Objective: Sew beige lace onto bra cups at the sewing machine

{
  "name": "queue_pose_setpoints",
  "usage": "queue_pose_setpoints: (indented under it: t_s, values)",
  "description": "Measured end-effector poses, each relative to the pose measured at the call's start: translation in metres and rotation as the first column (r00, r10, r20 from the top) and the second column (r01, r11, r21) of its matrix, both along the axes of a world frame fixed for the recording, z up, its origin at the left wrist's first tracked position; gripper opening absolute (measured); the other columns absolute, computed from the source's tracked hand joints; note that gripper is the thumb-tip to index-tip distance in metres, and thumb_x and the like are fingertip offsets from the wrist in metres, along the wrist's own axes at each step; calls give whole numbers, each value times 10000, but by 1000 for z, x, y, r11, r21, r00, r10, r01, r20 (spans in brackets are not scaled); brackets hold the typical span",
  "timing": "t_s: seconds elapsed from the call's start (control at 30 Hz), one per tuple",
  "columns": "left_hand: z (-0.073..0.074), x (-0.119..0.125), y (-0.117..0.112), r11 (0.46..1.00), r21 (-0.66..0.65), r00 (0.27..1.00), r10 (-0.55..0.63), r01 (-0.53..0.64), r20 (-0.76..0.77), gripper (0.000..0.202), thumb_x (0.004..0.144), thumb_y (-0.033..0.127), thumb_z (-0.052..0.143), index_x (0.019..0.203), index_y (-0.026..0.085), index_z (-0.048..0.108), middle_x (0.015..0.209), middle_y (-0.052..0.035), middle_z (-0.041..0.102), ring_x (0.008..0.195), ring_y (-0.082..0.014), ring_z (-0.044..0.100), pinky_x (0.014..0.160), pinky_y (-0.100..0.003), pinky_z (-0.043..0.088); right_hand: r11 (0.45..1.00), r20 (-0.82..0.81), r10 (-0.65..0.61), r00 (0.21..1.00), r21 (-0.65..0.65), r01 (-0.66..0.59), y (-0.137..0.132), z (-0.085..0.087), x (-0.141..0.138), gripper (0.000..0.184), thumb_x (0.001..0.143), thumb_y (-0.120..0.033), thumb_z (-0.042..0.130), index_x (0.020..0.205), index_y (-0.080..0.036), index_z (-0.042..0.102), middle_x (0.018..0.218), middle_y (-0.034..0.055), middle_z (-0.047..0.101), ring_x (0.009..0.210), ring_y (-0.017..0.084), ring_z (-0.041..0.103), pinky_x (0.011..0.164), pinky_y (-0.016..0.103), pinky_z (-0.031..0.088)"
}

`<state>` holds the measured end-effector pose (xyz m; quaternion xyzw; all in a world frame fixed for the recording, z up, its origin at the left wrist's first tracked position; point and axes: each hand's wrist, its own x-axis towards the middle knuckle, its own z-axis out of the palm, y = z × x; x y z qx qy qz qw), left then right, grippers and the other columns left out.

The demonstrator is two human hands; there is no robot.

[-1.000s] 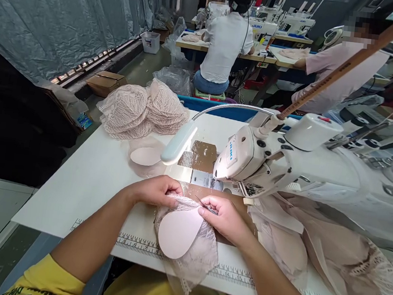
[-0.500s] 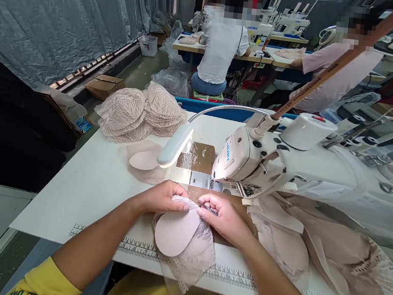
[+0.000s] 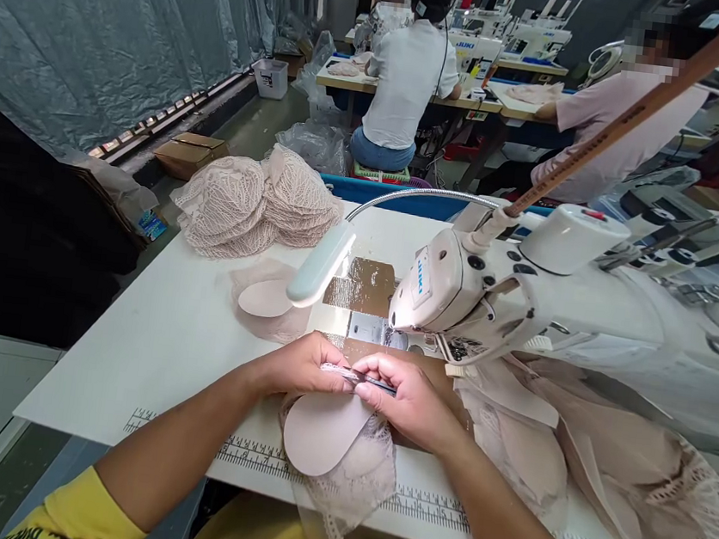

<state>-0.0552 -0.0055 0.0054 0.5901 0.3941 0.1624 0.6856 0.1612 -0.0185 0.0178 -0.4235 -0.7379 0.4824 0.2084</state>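
Observation:
My left hand (image 3: 308, 366) pinches the upper edge of a beige lace bra cup piece (image 3: 370, 457) between thumb and fingers. A smooth pale oval foam pad (image 3: 322, 434) hangs with the lace below my hands, over the table's front edge. My right hand (image 3: 406, 396) is closed around small metal thread snips (image 3: 378, 384), their blades lying along the lace edge by my left thumb. Both hands nearly touch, just in front of the sewing machine's needle plate (image 3: 366, 328). Fingers partly hide the blade tips.
A white sewing machine (image 3: 441, 287) with a lamp (image 3: 324, 265) stands close ahead. Stacked lace cups (image 3: 230, 203) sit at back left, near another cup piece (image 3: 265, 298). Beige fabric pieces (image 3: 614, 428) lie at right. A printed ruler (image 3: 429, 507) runs along the front edge. Two people sit beyond.
My right hand has shifted slightly left toward my left hand, bringing the snips flatter against the lace edge. The lace and pad stay almost in place.

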Motion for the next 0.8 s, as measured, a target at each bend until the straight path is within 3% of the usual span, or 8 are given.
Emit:
queue_pose_setpoints:
  t_s: [0.37, 0.67, 0.8]
  values:
    - [4, 1, -1, 998, 56, 999, -36, 37, -14, 417, 756, 497, 663, 630, 115, 554, 594, 44, 314, 562, -76, 257, 488, -213, 177, 998, -48, -55, 997, -7, 54, 0, 0, -3, 123, 854, -272, 579, 850, -205, 682, 839, 20, 690, 788, 173, 630, 694, 282, 479]
    - [1, 4, -1, 996, 85, 999, -37, 41, -39, 400, 743, 445, 672, 579, 133, 483, 575, 48, 295, 545, -72, 251, 476, -216, 166, 1000, 24, 15, 1000, 22, -16, 2, 4, -2, 116, 844, -272, 592, 895, -226, 686, 838, 7, 687, 768, 172, 618, 678, 283, 461]
    - [2, 5, -2, 995, 91, 998, -25, 29, -49, 411, 742, 450, 673, 573, 139, 464, 561, 48, 315, 537, -72, 270, 466, -210, 182, 998, -1, -57, 998, 26, 57, 0, 0, -8, 129, 866, -284, 562, 830, -219, 667, 833, 14, 681, 787, 178, 620, 696, 294, 466]
